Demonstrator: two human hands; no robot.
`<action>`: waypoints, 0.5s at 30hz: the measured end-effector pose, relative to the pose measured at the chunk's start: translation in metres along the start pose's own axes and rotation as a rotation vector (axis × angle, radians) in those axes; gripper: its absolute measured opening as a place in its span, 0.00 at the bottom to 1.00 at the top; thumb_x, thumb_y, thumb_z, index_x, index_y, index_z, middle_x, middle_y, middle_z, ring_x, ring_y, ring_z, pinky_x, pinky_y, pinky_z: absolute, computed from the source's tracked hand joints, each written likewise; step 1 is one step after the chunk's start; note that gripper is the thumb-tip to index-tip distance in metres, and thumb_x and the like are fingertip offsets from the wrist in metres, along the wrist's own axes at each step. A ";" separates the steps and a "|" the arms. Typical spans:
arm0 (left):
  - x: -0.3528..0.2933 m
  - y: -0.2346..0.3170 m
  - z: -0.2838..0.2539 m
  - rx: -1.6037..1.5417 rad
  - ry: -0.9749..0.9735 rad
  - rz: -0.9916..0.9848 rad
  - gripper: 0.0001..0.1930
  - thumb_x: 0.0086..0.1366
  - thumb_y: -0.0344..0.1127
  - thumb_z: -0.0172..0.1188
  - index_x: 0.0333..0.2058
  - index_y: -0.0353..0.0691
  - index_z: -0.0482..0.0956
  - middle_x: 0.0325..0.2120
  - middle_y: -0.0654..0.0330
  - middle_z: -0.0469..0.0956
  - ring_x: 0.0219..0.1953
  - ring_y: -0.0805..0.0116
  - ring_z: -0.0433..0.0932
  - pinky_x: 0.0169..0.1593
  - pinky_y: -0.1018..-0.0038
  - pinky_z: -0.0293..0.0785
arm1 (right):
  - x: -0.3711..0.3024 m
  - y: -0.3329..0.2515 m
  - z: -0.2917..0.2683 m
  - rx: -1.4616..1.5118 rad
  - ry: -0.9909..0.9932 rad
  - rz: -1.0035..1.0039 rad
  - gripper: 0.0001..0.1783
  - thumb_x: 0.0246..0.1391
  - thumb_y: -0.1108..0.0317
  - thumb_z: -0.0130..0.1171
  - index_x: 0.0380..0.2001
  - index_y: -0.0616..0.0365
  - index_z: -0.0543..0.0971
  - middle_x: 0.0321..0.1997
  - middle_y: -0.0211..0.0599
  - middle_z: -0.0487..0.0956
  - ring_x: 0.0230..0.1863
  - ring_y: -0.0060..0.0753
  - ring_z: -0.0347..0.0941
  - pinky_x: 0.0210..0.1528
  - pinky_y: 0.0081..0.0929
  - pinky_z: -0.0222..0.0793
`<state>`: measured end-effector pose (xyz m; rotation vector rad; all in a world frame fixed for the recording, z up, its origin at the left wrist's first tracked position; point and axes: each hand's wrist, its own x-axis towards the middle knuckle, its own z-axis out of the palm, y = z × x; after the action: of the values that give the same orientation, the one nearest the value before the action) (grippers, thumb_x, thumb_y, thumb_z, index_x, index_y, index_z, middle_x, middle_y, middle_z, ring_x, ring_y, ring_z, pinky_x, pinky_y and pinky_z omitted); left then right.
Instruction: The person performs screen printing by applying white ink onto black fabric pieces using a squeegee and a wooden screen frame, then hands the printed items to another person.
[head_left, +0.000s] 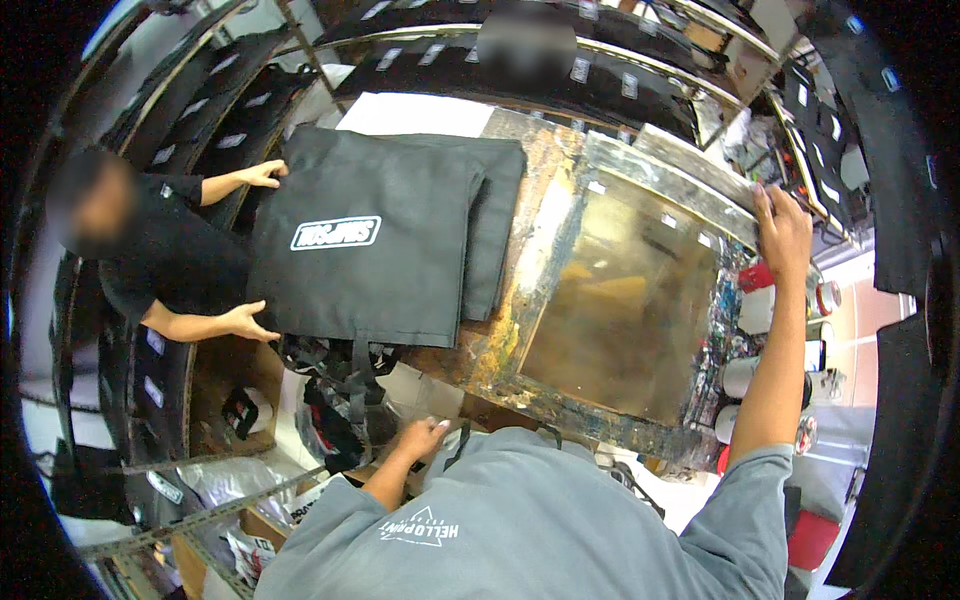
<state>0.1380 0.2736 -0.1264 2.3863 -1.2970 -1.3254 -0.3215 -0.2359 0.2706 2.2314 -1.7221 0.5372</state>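
Head view, right hand (783, 228): curled over long bar (695, 170), right end, seemingly steadying it.
Left hand (420, 438): half-curled; hold unclear.

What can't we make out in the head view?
Head view, all four:
Lower black fabric layer: mostly covered by upper black fabric bag.
Bare left hand: its curl hides whether it holds anything.
Co-worker's head: blurred.
Long black panel, far right: cut off by picture edge.

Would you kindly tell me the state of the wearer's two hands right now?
Left hand: fingers curled; whether it holds anything cannot be told.
Right hand: at the end of the grey bar; grip unclear.
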 end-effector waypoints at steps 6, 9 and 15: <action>0.000 0.193 -0.076 -0.133 -0.101 0.545 0.28 0.77 0.59 0.56 0.39 0.34 0.85 0.35 0.41 0.84 0.42 0.39 0.84 0.45 0.52 0.77 | 0.004 -0.006 -0.006 0.022 -0.019 0.020 0.35 0.72 0.37 0.51 0.49 0.62 0.84 0.49 0.51 0.85 0.54 0.54 0.80 0.57 0.47 0.66; 0.006 0.268 -0.100 -0.200 0.112 0.814 0.20 0.76 0.51 0.61 0.41 0.36 0.85 0.35 0.45 0.83 0.39 0.43 0.83 0.44 0.53 0.77 | 0.008 -0.009 -0.008 0.028 -0.007 0.026 0.35 0.72 0.36 0.51 0.49 0.62 0.84 0.49 0.51 0.85 0.53 0.54 0.80 0.57 0.47 0.66; 0.089 0.299 -0.157 -0.134 0.736 0.803 0.10 0.74 0.36 0.62 0.47 0.36 0.85 0.39 0.46 0.83 0.42 0.41 0.83 0.49 0.52 0.80 | 0.014 -0.005 -0.009 0.014 -0.109 0.065 0.37 0.71 0.34 0.52 0.51 0.62 0.84 0.48 0.52 0.85 0.51 0.56 0.80 0.57 0.46 0.67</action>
<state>0.0900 -0.0227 0.0525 1.6509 -1.5493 -0.2569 -0.3147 -0.2426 0.2852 2.2593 -1.8550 0.4512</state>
